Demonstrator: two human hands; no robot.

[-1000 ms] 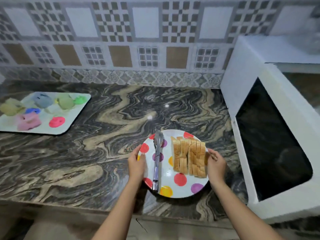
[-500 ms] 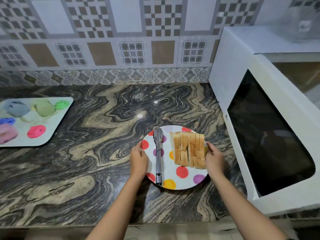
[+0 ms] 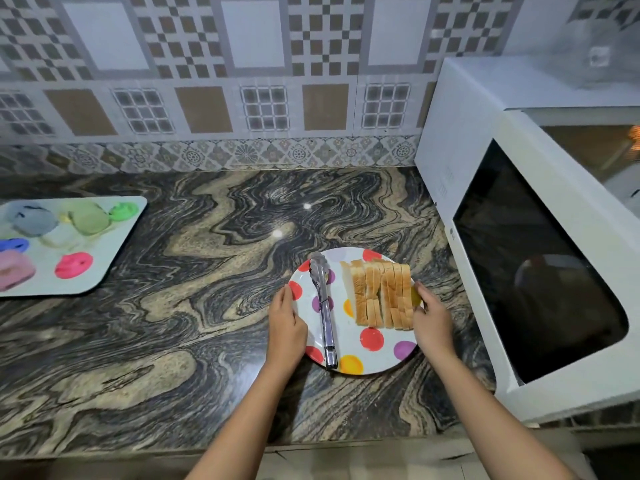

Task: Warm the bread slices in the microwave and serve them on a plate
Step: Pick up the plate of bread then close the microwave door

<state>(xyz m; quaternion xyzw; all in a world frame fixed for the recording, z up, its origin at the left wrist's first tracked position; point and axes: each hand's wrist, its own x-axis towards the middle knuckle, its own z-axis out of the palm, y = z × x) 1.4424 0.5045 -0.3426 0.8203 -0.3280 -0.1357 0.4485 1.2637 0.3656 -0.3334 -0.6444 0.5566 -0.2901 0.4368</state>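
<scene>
Grip: left hand point(image 3: 285, 327), right hand point(image 3: 433, 320) on plate point(image 3: 379, 358); marbled counter point(image 3: 207, 306), tiled wall point(image 3: 256, 98).

2 bare forearms reach up from the lower edge of the view, angling inward toward each other. The left hand point(image 3: 285, 327) lies knuckles-up at the left rim of the plate point(image 3: 379, 362), thumb laid over the edge. The right hand point(image 3: 433, 320) mirrors it at the right rim, thumb on top. The fingers of both hands (hidden under the backs of the hands) seem to curl beneath the rim and grip it. Both wrists look straight.
</scene>
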